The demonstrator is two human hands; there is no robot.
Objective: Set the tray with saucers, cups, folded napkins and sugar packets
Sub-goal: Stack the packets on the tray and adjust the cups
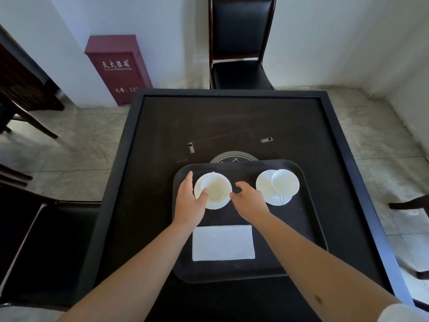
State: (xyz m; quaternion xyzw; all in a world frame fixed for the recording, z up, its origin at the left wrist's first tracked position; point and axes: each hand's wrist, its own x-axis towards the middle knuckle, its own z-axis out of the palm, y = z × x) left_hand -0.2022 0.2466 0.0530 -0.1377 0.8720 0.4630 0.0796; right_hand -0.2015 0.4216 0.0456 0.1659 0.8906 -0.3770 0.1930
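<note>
A dark tray (pixel 308 228) lies on the black table. At its far left a white cup (pixel 217 189) stands on a white saucer (pixel 222 204). My left hand (pixel 188 201) rests flat beside that saucer, fingers spread, thumb touching its left rim. My right hand (pixel 250 201) is at the saucer's right edge, fingers loosely curled and thumb tip at the rim. A second cup (pixel 285 182) sits off-centre on the right saucer (pixel 264 187), its handle pointing toward me. A folded white napkin (pixel 223 243) lies flat on the tray's near part, between my forearms. No sugar packets are visible.
The table (pixel 232 117) has a raised rim, and a round control panel (pixel 234 158) peeks out behind the tray. A black chair (pixel 241 43) stands at the far side, another chair (pixel 46 240) at the left. A red fire box (pixel 118 68) stands against the wall.
</note>
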